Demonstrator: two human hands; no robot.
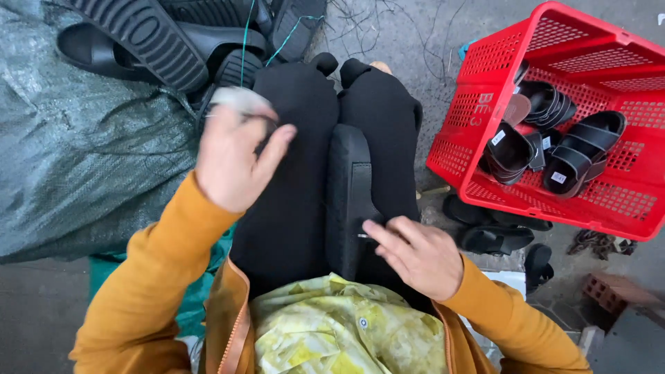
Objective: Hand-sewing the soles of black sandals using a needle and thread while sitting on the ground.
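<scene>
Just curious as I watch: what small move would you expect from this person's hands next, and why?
Probably the raised left hand, pinching something pale and blurred, comes down to the black foam sandal sole lying on the lap. The right hand already steadies that sole's edge with its fingertips, and the left is poised just beside it.

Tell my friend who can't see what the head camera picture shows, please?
A seated person in orange sleeves steadies a black sandal on their lap with the right hand, while the left hand is raised, pinching something small and blurred. A red crate holding black sandals sits to the right, and more sandals lie on a grey sack.
</scene>
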